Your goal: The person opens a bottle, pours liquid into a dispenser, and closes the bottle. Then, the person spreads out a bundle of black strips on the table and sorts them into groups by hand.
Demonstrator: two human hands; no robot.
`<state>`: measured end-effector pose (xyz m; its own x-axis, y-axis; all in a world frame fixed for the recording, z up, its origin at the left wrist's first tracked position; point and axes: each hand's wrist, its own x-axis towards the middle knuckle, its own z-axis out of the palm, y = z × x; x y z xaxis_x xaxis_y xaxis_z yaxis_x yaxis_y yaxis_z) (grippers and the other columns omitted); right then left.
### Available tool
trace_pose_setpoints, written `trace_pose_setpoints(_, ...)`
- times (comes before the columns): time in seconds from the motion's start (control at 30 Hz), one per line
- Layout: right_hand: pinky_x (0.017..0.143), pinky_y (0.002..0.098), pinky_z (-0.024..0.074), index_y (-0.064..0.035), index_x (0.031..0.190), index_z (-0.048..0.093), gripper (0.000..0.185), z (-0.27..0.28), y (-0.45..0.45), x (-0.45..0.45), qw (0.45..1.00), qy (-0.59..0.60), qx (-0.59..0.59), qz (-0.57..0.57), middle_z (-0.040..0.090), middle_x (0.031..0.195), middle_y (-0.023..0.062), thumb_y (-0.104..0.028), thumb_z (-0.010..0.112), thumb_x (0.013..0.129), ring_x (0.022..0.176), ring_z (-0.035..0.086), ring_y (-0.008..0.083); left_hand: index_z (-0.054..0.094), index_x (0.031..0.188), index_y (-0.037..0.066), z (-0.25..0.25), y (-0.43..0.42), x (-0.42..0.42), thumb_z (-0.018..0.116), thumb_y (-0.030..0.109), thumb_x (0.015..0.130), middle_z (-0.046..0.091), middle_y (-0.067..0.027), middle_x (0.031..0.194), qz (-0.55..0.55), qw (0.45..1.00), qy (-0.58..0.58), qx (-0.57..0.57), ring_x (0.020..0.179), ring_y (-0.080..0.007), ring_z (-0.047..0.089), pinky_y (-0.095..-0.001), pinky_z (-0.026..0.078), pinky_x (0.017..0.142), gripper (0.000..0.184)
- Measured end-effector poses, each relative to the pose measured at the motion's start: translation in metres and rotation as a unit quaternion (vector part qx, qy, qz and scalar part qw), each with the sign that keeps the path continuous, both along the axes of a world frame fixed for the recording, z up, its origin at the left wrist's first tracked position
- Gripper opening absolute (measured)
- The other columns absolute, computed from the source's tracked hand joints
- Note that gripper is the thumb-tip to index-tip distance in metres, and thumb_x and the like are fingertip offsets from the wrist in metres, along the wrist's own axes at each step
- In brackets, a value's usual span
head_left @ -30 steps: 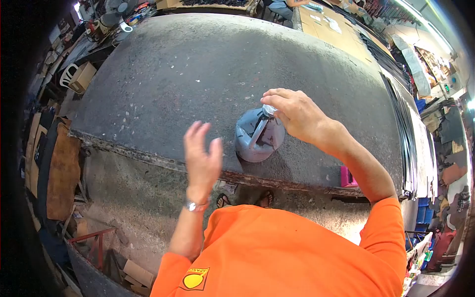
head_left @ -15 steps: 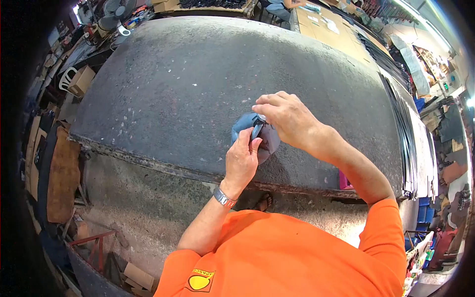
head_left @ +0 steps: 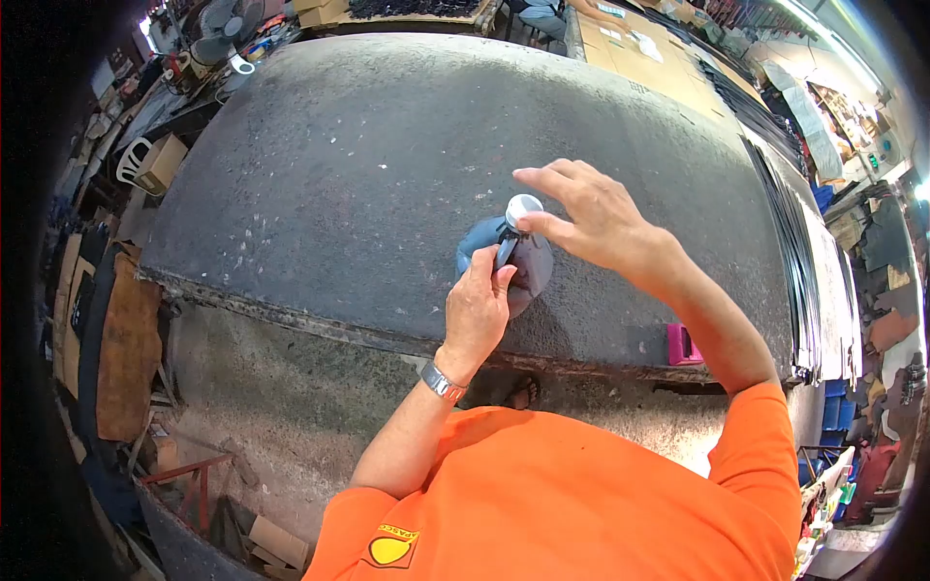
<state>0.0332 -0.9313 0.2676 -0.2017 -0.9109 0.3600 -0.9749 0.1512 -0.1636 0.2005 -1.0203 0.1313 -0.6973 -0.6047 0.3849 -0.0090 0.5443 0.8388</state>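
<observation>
Left hand [head_left: 477, 302]: grip closed, thumb and fingers pinching the handle [head_left: 506, 250] of the jug [head_left: 533, 276]. Jug stands on the dark desk [head_left: 339, 194], near its front edge. Cap [head_left: 524, 205] sits over the jug's mouth — on, not off; whether tight or loose, cannot tell. Right hand [head_left: 603, 225]: grip wide open, nothing held, thumb at the cap's rim — contact unclear. Far right: pink object [head_left: 683, 345] near the desk edge, apart from both hands.
</observation>
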Motion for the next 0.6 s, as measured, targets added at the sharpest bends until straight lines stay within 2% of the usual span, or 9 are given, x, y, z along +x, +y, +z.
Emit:
trace_pose_setpoints(0.1,0.092,0.0436,0.0545,-0.0067,0.124,0.067,0.054,0.016,-0.011,0.006,0.990,0.003,0.132,-0.049,0.069,0.114,0.0171,-0.050,0.067,0.093,0.108,0.067,0.0337,0.053,0.122,0.007,0.003,0.000,-0.001,0.062,0.021,0.102,0.070,-0.0222,0.091,-0.002,1.000,0.001,-0.011,0.083,-0.0440,0.069,-0.0503,0.053,0.065,0.026)
trace_pose_setpoints(0.2,0.089,0.0432,0.0553,-0.0079,0.132,0.064,0.054,0.021,-0.025,0.010,0.965,0.006,0.251,-0.069,0.071,0.110,0.0163,-0.047,0.066,0.095,0.101,0.070,0.0318,0.054,0.121,0.008,0.001,-0.002,-0.001,0.062,0.022,0.102,0.069,-0.0219,0.091,-0.005,1.000,0.003,-0.005,0.084,-0.0440,0.069,-0.0509,0.053,0.066,0.025)
trace_pose_setpoints(0.3,0.086,0.0435,0.0560,-0.0065,0.131,0.063,0.055,0.013,-0.021,0.003,0.986,0.022,0.164,-0.002,0.072,0.099,0.0158,-0.047,0.068,0.093,0.095,0.071,0.0326,0.055,0.121,0.008,0.001,-0.002,0.000,0.062,0.022,0.102,0.069,-0.0216,0.090,-0.009,1.000,-0.001,0.011,0.084,-0.0441,0.069,-0.0513,0.053,0.066,0.025)
trace_pose_setpoints(0.4,0.082,0.0456,0.0561,-0.0056,0.125,0.064,0.053,0.018,-0.016,-0.004,0.983,0.020,0.178,0.046,0.072,0.091,0.0167,-0.047,0.069,0.092,0.091,0.071,0.0361,0.055,0.121,0.008,-0.001,-0.002,-0.001,0.062,0.022,0.102,0.069,-0.0222,0.091,-0.007,1.000,0.005,0.007,0.085,-0.0447,0.068,-0.0514,0.053,0.067,0.025)
trace_pose_setpoints(0.5,0.079,0.0468,0.0556,-0.0020,0.114,0.065,0.051,0.022,-0.025,0.001,0.969,0.034,0.246,-0.001,0.071,0.085,0.0192,-0.048,0.070,0.091,0.087,0.072,0.0382,0.055,0.122,0.007,0.001,0.000,-0.001,0.062,0.021,0.102,0.069,-0.0235,0.093,0.003,1.000,0.010,-0.006,0.087,-0.0457,0.068,-0.0515,0.053,0.068,0.026)
trace_pose_setpoints(0.53,0.079,0.0457,0.0557,0.0004,0.105,0.066,0.054,0.025,-0.030,0.007,0.964,0.064,0.256,-0.026,0.069,0.081,0.0215,-0.052,0.068,0.092,0.084,0.072,0.0373,0.055,0.122,0.006,0.001,0.000,-0.002,0.062,0.021,0.102,0.069,-0.0248,0.096,0.003,1.000,0.024,0.000,0.088,-0.0472,0.067,-0.0523,0.053,0.069,0.026)
trace_pose_setpoints(0.6,0.079,0.0453,0.0559,0.0017,0.103,0.066,0.057,0.027,-0.037,0.013,0.956,0.063,0.278,-0.065,0.069,0.079,0.0224,-0.054,0.066,0.093,0.082,0.072,0.0362,0.055,0.122,0.006,0.004,-0.003,-0.002,0.062,0.020,0.102,0.069,-0.0252,0.097,-0.004,1.000,0.008,0.002,0.089,-0.0479,0.067,-0.0531,0.053,0.069,0.026)
